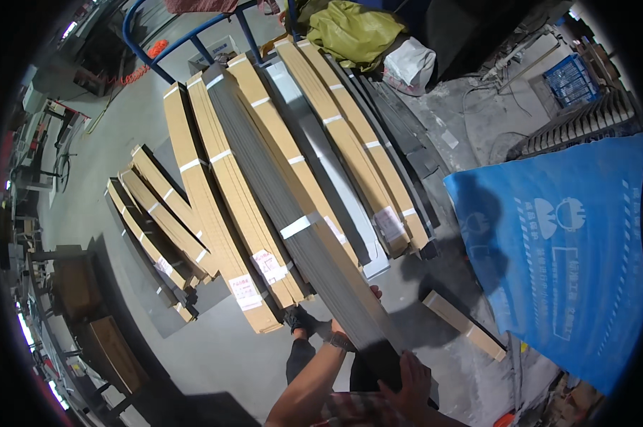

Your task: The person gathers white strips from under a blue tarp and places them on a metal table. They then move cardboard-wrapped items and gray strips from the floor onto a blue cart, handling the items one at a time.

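Over the grey floor, at the near end of a row of long cartons, I have a long grey bundle slanting toward my body, its far end among the others by the blue rail. My left grip is mostly hidden; it reaches beneath, fingertips curled up at the opposite edge, probably to carry the weight. My right grip clasps the near end, thumb across it and fingers along the side, likely to steady it. A white band wraps the strips, presumably keeping them together. Wrapped cartons lie close on its left and more on its right, so sideways room is tight along the row; nearer me, bare floor opens left of my shoe, while a short carton and a blue sheet edge the right
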A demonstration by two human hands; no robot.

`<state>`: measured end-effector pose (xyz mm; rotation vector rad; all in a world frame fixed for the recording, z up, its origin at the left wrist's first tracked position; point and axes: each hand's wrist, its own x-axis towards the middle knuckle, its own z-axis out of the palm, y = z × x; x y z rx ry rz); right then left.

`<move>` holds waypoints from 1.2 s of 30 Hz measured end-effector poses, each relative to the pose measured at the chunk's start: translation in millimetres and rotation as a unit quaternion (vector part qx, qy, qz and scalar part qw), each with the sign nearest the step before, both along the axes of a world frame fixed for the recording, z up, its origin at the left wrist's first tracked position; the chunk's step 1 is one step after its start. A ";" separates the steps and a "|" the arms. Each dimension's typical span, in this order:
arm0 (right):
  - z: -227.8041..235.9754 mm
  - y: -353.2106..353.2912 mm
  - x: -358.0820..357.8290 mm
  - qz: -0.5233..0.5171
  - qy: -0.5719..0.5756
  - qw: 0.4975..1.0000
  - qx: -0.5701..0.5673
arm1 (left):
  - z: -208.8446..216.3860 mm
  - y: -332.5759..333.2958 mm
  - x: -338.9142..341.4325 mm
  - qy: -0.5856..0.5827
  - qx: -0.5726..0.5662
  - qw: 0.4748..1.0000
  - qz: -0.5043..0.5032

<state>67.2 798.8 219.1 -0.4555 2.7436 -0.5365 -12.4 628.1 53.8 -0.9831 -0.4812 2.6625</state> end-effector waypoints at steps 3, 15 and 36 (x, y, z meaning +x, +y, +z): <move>-9.0 0.0 3.8 -0.003 0.017 1.000 -0.009 | -5.5 -1.5 -0.4 -0.011 0.024 1.000 0.006; -2.5 -35.9 28.6 0.031 0.023 0.999 0.011 | 27.4 -20.8 -8.1 0.210 0.037 0.977 0.010; -84.4 -44.9 -6.6 -0.076 -0.138 0.987 -0.011 | -33.0 -52.4 25.5 -0.151 -0.452 0.879 0.020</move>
